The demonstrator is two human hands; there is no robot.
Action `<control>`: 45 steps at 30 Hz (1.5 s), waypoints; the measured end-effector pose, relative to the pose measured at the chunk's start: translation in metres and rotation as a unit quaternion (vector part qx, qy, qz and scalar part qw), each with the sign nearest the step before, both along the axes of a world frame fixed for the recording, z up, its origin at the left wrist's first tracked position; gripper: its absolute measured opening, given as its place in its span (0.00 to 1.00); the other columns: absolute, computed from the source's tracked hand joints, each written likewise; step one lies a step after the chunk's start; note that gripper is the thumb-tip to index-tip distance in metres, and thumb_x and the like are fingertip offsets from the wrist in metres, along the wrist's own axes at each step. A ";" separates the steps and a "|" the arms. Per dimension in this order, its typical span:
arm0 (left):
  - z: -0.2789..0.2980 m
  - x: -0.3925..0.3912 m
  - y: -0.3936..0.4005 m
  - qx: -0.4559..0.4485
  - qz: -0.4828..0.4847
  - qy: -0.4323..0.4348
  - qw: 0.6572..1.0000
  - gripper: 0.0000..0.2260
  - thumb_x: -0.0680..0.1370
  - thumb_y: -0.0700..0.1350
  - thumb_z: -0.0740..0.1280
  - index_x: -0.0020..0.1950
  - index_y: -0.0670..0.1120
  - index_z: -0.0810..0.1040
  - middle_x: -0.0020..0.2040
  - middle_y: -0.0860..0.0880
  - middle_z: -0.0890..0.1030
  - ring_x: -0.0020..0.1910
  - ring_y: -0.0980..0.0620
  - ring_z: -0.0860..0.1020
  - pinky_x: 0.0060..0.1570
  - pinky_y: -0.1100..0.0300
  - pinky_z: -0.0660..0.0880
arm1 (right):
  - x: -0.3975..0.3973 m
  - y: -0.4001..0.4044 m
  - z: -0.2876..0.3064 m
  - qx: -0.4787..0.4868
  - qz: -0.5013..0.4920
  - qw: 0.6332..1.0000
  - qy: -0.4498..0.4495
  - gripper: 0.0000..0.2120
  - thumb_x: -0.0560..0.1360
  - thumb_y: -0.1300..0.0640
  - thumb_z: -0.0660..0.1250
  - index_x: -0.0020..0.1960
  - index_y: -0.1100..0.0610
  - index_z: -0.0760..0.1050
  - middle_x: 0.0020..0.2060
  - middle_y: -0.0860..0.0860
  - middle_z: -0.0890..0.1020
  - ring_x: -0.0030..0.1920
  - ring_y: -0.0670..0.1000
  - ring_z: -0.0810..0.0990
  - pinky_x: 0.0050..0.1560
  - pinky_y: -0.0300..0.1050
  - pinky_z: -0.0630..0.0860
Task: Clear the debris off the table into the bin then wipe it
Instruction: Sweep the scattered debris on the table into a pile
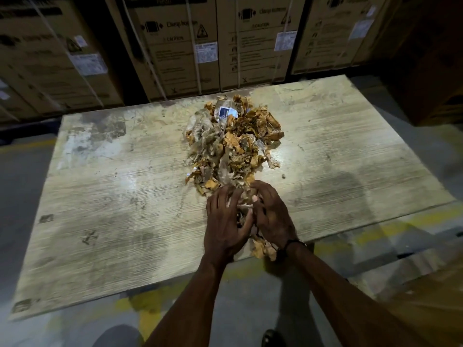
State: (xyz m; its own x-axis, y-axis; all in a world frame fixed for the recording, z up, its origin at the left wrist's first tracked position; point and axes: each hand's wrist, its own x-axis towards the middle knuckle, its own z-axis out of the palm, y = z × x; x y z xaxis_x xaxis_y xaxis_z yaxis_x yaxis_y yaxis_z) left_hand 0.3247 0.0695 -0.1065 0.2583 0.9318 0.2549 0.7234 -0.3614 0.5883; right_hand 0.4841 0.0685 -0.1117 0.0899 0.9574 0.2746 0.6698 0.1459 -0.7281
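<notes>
A person's left hand (225, 219) and right hand (271, 216) cup and grip a clump from the near end of the debris (233, 144) heaped mid-surface (100, 196), light, crumpled, loose scraps of paper and film best scooped from underneath.

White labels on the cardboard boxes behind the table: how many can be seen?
6: far-left edge, left box two, then. Others may be hidden.

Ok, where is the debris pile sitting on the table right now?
In the head view, the heap of torn brown paper and clear plastic scraps runs down the middle of the worn wooden table, its near end under both hands at the front edge.
</notes>
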 end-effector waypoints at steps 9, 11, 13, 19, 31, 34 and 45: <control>0.007 -0.005 -0.012 -0.008 0.087 -0.097 0.991 0.25 0.82 0.54 0.65 0.77 0.48 0.68 0.79 0.46 0.64 0.79 0.45 0.63 0.76 0.43 0.62 | 0.014 -0.009 0.004 0.065 -0.156 0.975 0.140 0.14 0.85 0.53 0.57 0.67 0.52 0.74 0.68 0.54 0.78 0.69 0.52 0.75 0.68 0.54 0.74; 0.003 -0.007 -0.018 -0.006 0.107 -0.118 0.987 0.24 0.83 0.54 0.64 0.77 0.48 0.68 0.79 0.46 0.64 0.79 0.45 0.63 0.76 0.43 0.63 | 0.011 -0.034 0.005 0.081 -0.191 0.965 0.164 0.13 0.86 0.53 0.57 0.69 0.47 0.71 0.68 0.54 0.78 0.69 0.53 0.76 0.67 0.56 0.75; 0.000 -0.007 -0.026 0.006 0.128 -0.142 0.981 0.22 0.83 0.53 0.63 0.76 0.46 0.69 0.78 0.44 0.65 0.78 0.43 0.64 0.74 0.41 0.65 | -0.003 -0.062 0.005 0.078 -0.210 0.959 0.172 0.14 0.86 0.52 0.58 0.70 0.46 0.70 0.70 0.54 0.76 0.72 0.53 0.73 0.69 0.55 0.74; -0.002 -0.006 -0.032 0.012 0.158 -0.164 0.974 0.19 0.85 0.50 0.62 0.74 0.44 0.69 0.74 0.44 0.67 0.75 0.43 0.68 0.70 0.40 0.68 | -0.044 -0.080 0.000 -0.032 -0.167 0.985 0.022 0.35 0.82 0.35 0.57 0.82 0.52 0.58 0.84 0.51 0.52 0.83 0.50 0.51 0.79 0.40 0.56; 0.001 -0.011 -0.019 0.051 0.221 -0.150 0.962 0.25 0.82 0.54 0.62 0.78 0.46 0.67 0.82 0.47 0.61 0.81 0.45 0.60 0.76 0.43 0.61 | -0.031 -0.020 -0.007 -0.061 -0.122 0.990 -0.038 0.46 0.78 0.25 0.53 0.85 0.51 0.46 0.84 0.55 0.41 0.84 0.56 0.43 0.82 0.58 0.54; 0.011 -0.025 0.008 0.069 0.230 -0.156 0.958 0.26 0.82 0.56 0.62 0.79 0.49 0.66 0.83 0.48 0.59 0.82 0.48 0.58 0.77 0.43 0.59 | -0.034 -0.011 -0.004 -0.071 -0.109 0.991 -0.036 0.48 0.77 0.23 0.49 0.85 0.53 0.47 0.84 0.56 0.42 0.84 0.57 0.42 0.82 0.54 0.51; -0.014 -0.032 0.042 -0.056 0.107 -0.180 0.976 0.22 0.85 0.60 0.58 0.75 0.51 0.75 0.78 0.50 0.69 0.79 0.54 0.66 0.76 0.53 0.67 | -0.044 0.021 -0.012 -0.059 -0.046 0.995 -0.065 0.28 0.85 0.39 0.54 0.82 0.46 0.57 0.83 0.54 0.57 0.83 0.55 0.54 0.81 0.55 0.59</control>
State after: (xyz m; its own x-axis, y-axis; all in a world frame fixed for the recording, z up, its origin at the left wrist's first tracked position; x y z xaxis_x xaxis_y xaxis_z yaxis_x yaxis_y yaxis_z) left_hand 0.2926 0.1114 -0.1209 -0.0326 0.9819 0.1865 0.5141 -0.1436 0.8457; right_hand 0.4404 0.0891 -0.1240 0.1504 0.9730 0.1752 0.7655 -0.0024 -0.6434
